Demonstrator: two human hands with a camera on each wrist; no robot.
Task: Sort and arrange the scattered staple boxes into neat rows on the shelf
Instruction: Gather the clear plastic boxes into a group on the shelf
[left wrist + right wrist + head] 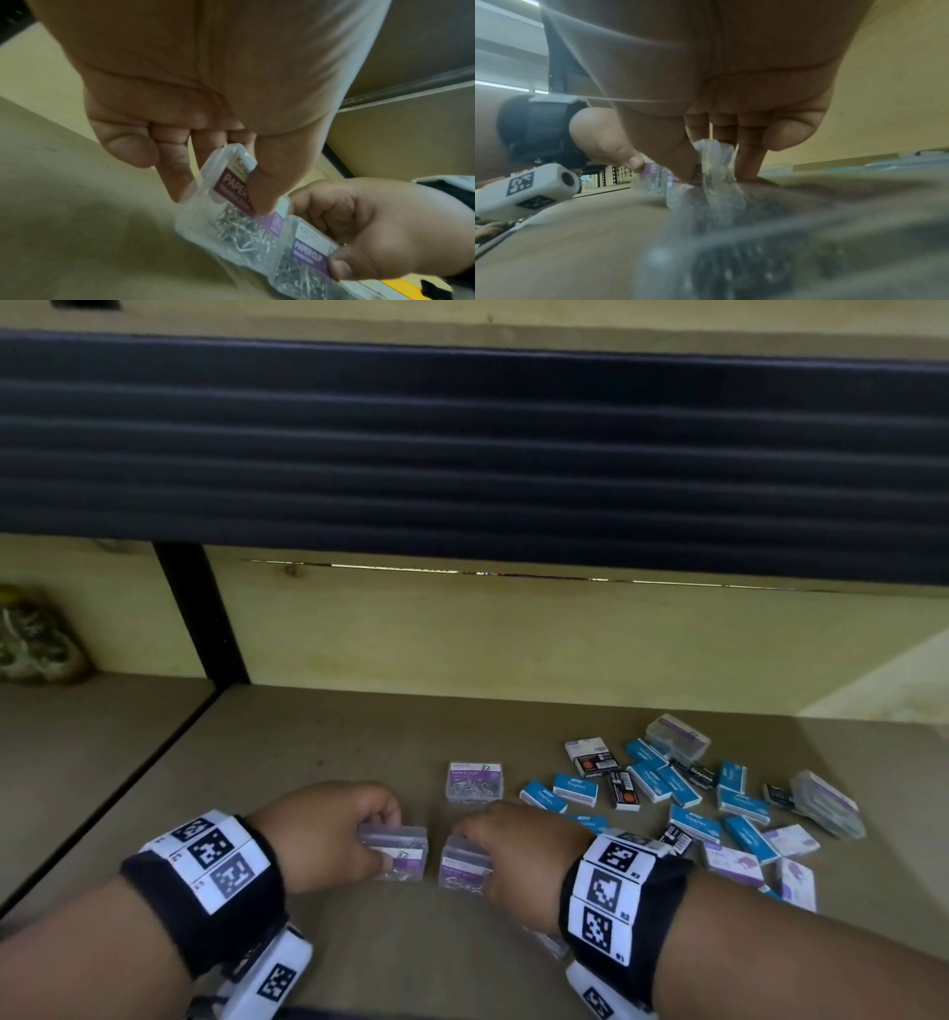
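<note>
Near the shelf's (308, 752) front edge, the left hand (328, 829) and right hand (518, 850) each pinch a clear paper-clip box (398, 852), (464, 865); colliding could pop a lid.

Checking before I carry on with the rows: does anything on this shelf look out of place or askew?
Yes. The blue boxes on the right lie scattered at all angles, some overlapping. Each hand, left hand and right hand, holds a clear box labelled paper clip, not staples.
</note>
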